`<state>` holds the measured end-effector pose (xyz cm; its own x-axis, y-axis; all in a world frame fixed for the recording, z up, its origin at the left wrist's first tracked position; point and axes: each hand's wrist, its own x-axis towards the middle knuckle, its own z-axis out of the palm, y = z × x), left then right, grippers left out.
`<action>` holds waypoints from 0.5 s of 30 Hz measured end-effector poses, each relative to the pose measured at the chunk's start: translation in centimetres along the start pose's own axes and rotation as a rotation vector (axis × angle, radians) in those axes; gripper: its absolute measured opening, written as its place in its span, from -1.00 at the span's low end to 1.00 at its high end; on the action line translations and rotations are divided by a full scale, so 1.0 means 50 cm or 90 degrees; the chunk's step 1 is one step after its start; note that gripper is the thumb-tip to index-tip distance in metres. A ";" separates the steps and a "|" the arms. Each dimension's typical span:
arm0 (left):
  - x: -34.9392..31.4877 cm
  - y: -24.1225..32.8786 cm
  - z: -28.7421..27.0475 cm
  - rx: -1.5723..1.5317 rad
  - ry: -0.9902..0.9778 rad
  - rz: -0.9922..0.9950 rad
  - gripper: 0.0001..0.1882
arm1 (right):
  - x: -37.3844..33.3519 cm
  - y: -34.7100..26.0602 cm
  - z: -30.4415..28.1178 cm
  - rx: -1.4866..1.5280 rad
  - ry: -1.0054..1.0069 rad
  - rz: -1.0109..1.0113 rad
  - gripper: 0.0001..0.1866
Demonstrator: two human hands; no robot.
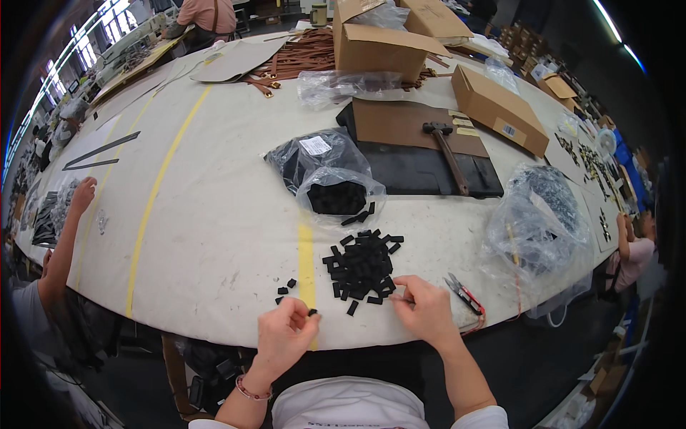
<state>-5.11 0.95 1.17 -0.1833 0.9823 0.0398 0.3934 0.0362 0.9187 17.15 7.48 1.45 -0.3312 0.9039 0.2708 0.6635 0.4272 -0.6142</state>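
My left hand point(284, 332) is closed in a pinch on a small black fabric piece point(313, 312) near the table's front edge. Just beyond it lie a few loose black pieces point(283, 291). A heap of short black rectangular pieces point(359, 264) spreads across the table between and beyond my hands. At the heap's right edge, my right hand point(426, 309) has thumb and forefinger brought together; what sits between the fingertips is too small to make out. Behind the heap, an open clear plastic bag point(325, 168) holds more black pieces, some spilling from its mouth.
Red-handled thread snips point(466, 294) lie right of my right hand, near crumpled clear plastic point(539, 222). A hammer point(449, 154) rests on a dark slab point(421, 171). Cardboard boxes point(382, 53) and brown straps point(307, 53) stand farther back. Another person's arm point(70, 222) reaches in at left.
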 end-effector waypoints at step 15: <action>0.008 0.003 0.017 -0.064 0.086 0.096 -0.88 | 0.003 0.013 0.005 -0.028 -0.078 -0.039 -0.91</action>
<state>-4.35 1.49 1.00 -0.2507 0.9412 0.2265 0.3352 -0.1351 0.9324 17.37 7.89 0.92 -0.4493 0.8677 0.2128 0.6675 0.4843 -0.5656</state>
